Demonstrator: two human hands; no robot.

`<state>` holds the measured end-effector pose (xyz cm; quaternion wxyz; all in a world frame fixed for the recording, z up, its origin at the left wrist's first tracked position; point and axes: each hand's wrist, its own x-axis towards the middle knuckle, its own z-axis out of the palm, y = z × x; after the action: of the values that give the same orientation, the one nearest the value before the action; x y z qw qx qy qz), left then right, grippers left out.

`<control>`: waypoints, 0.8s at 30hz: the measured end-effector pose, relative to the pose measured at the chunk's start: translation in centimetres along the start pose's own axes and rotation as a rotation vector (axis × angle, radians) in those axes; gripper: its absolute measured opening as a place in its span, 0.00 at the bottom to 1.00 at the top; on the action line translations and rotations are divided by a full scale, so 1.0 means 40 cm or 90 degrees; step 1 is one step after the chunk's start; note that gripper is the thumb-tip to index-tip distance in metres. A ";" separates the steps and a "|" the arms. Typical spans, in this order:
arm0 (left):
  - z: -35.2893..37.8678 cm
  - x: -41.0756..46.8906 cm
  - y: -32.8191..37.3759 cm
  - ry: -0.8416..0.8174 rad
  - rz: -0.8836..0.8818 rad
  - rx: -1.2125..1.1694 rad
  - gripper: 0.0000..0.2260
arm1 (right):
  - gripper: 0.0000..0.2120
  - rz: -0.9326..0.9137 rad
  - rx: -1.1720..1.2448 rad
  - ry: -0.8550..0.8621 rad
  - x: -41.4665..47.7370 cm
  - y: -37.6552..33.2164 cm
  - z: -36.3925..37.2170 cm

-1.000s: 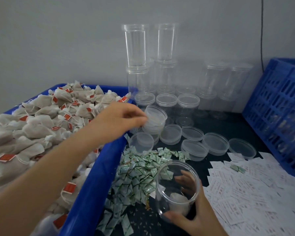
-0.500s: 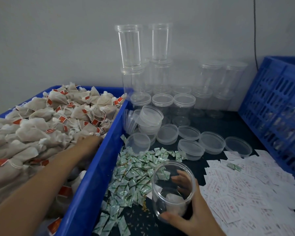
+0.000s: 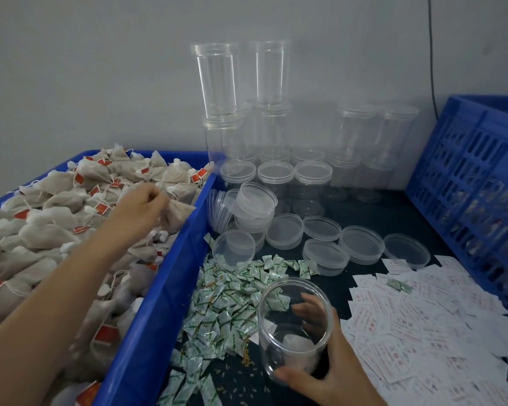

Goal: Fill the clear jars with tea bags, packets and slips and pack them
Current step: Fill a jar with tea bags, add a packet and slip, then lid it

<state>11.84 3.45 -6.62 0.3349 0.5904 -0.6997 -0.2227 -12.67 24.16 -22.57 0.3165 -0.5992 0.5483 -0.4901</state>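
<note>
My right hand grips an open clear jar, tilted toward me on the dark table. One tea bag lies in the jar's bottom. My left hand hovers over the blue bin heaped with beige tea bags that have red tags. Its curled fingers pinch the top of a tea bag near the bin's right wall. Green-and-white packets lie in a pile just left of the jar. White printed slips spread out to its right.
Empty clear jars stand stacked against the back wall, some capped. Several loose clear lids lie mid-table behind the packets. A blue slatted crate stands at the right edge. Small grains are scattered on the table below the jar.
My left hand left the lids, dipped into the bin of tea bags, and now sits farther back over the heap pinching a bag. My right hand keeps hold of the jar.
</note>
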 end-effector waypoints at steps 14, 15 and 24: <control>0.094 -0.271 0.248 -0.447 0.204 -0.173 0.02 | 0.49 -0.008 0.011 -0.010 0.006 -0.006 0.002; 0.090 -0.262 0.244 -0.421 0.214 -0.156 0.02 | 0.49 -0.012 -0.001 -0.005 0.005 -0.006 0.001; -0.082 -0.063 0.080 -0.179 0.089 0.089 0.11 | 0.47 0.005 0.012 0.013 -0.001 0.002 0.004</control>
<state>12.28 6.82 -2.67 0.2067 0.5248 -0.7930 -0.2302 -12.53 24.17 -22.71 0.3181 -0.5891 0.5492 -0.5002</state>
